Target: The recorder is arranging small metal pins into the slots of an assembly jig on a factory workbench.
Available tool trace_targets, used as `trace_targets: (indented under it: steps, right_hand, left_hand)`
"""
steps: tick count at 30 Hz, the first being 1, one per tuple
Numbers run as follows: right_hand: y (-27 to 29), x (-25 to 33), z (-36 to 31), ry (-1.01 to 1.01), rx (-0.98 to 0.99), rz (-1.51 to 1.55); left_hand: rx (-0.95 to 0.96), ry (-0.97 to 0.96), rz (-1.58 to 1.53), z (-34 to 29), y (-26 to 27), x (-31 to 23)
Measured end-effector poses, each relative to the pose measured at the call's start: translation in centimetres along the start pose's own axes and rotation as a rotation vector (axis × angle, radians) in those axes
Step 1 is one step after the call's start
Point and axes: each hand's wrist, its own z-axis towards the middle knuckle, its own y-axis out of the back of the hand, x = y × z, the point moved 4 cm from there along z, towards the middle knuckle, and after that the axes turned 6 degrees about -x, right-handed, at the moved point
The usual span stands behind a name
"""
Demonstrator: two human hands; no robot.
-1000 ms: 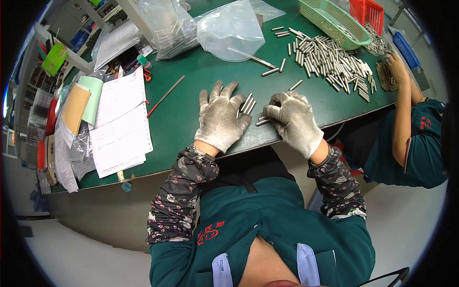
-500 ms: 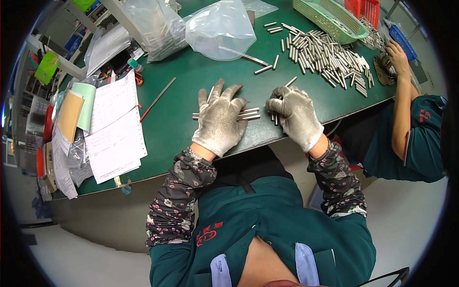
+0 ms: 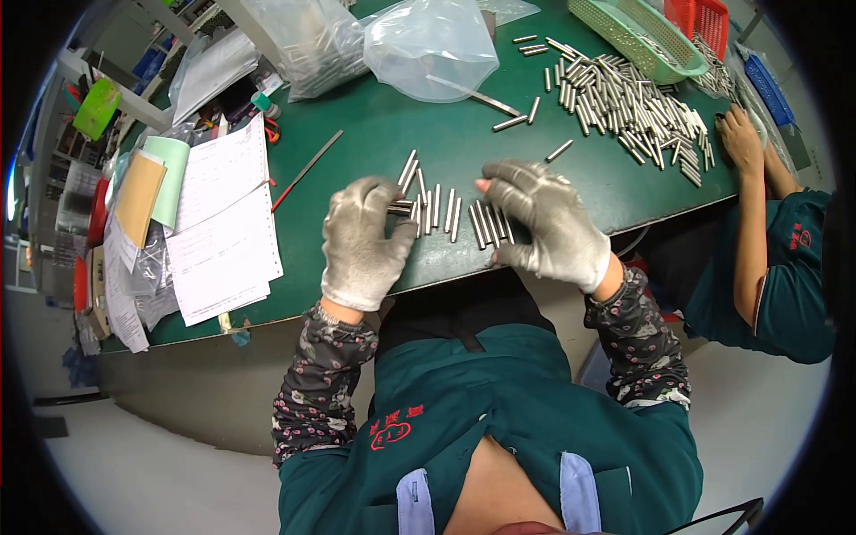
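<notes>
My left hand (image 3: 364, 241), in a grey-white work glove, has its fingers curled around a few short metal pins (image 3: 400, 207) whose ends stick out by the thumb. To its right, several loose metal pins (image 3: 435, 209) lie on the green table, mostly pointing away from me. My right hand (image 3: 553, 216), gloved the same way, is open, thumb and fingers apart, beside a row of metal pins (image 3: 487, 225). Its palm and fingers partly cover that row. One single pin (image 3: 560, 150) lies just beyond the right hand.
A large heap of pins (image 3: 624, 102) spreads at the far right, near a green basket (image 3: 637, 40) and a red basket (image 3: 711, 22). Plastic bags (image 3: 432, 49) stand at the back. Papers (image 3: 223, 223) and a thin file-like strip (image 3: 308, 169) lie left. A co-worker's hands (image 3: 742, 143) are at the right.
My left hand has moved left and curled its fingers. My right hand has opened from a pinch. Several pins now lie spread between the hands. The whole view has shifted slightly.
</notes>
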Motion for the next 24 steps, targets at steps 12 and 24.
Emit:
trace_targets:
  steps: [12,24]
  right_hand:
    - [-2.3,0.6,0.3,-0.067,0.039,-0.177]
    - [-2.1,-0.2,-0.1,-0.073,0.054,-0.164]
  left_hand:
    - [0.146,-0.113,0.025,0.9,-1.6,-2.6]
    - [0.244,-0.099,-0.01,1.0,-3.1,-2.9]
